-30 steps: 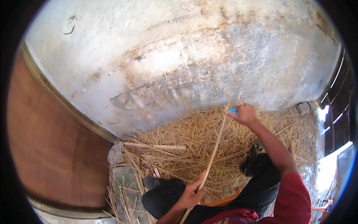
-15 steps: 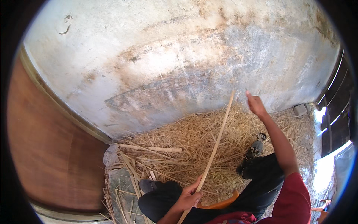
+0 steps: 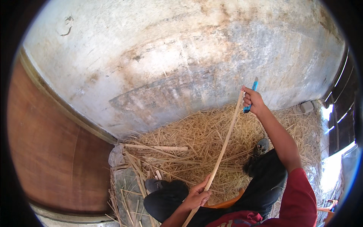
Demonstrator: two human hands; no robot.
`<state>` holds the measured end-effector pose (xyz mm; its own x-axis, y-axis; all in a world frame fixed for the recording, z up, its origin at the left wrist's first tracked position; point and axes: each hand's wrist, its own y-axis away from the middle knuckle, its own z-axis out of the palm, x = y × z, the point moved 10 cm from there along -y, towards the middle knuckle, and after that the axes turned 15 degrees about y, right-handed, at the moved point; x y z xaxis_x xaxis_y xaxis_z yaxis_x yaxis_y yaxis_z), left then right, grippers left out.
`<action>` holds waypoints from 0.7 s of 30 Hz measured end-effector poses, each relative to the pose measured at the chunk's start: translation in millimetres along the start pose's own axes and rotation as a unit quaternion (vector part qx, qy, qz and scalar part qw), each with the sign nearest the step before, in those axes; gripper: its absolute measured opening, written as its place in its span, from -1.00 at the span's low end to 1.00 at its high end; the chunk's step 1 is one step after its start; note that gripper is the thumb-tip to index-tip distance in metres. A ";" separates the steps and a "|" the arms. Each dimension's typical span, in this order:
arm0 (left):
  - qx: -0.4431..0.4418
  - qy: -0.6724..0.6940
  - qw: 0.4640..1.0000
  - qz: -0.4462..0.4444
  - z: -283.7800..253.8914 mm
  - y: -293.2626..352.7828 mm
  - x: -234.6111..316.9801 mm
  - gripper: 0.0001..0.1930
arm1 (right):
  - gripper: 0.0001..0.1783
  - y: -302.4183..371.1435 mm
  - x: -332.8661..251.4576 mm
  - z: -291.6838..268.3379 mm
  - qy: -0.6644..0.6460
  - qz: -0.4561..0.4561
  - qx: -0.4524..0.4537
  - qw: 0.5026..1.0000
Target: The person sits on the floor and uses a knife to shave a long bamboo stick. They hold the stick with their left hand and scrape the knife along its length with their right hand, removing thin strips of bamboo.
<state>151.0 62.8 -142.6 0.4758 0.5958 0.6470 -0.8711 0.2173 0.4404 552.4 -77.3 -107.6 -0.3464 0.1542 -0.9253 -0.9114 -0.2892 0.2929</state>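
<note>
A long, pale wooden strip [image 3: 224, 147], perhaps split bamboo, slants from my lap up toward the wall. Its lower part is wrapped in the fingers of my left hand [image 3: 197, 196], and its near end runs out of view below. At the strip's far tip, my right hand [image 3: 253, 100] is closed, thumb and forefinger against the end. A blue utility knife [image 3: 255, 85] is also in that hand, blade pointing up and away, its dark butt showing under the fist.
Shavings [image 3: 204, 128] heap over the floor around my feet. Loose strips [image 3: 155, 147] lie at the left, near a brown panel [image 3: 56, 151]. A stained wall [image 3: 159, 56] rises ahead. A grey block [image 3: 306, 107] sits at its right foot. Something orange [image 3: 227, 203] is beneath my legs.
My right hand has come to the strip's far tip and touches it; the utility knife now shows clearly. My left hand keeps its hold, and the strip has shifted slightly right.
</note>
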 end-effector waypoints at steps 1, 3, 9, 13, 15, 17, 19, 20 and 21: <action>-0.001 -0.001 1.000 0.002 -0.3 0.1 -0.3 -0.27 | -0.78 -2.7 -0.8 -3.4 -0.004 0.001 0.016 1.000; -0.017 0.010 1.000 0.006 0.7 -0.8 -1.7 -0.27 | -0.81 -18.1 -5.9 -23.7 -0.047 -0.012 0.074 0.996; 0.011 0.076 0.997 -0.004 -2.5 -0.2 1.2 -0.27 | -0.65 -34.0 -25.1 -91.5 0.251 -0.045 0.092 0.963; -0.038 0.184 0.982 0.030 7.0 1.3 19.5 -0.28 | -0.36 22.3 -14.5 -5.0 0.760 -0.098 0.018 0.642; -0.044 0.222 0.972 0.058 6.1 2.7 26.0 -0.33 | -0.30 84.9 -12.5 67.3 0.769 -0.190 -0.020 0.610; -0.034 0.224 0.971 0.077 10.9 1.1 35.3 -0.36 | -0.26 133.3 -5.1 100.6 0.709 -0.228 -0.089 0.662; -0.046 0.197 0.975 0.094 11.4 -3.4 39.7 -0.44 | -0.23 171.4 2.5 130.4 0.710 -0.349 -0.105 0.602; -0.038 0.201 0.974 0.102 12.3 -4.2 41.2 -0.45 | -0.22 179.3 13.1 140.3 0.724 -0.360 -0.122 0.576; -0.033 0.203 0.972 0.109 12.9 -5.0 42.6 -0.46 | -0.20 184.9 22.6 148.3 0.736 -0.369 -0.135 0.550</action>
<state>177.2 77.1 -109.2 0.2035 0.8868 0.4149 -0.9580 0.0929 0.2712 343.1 12.8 -38.6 0.8338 -0.5517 -0.0179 -0.5473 -0.8222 -0.1563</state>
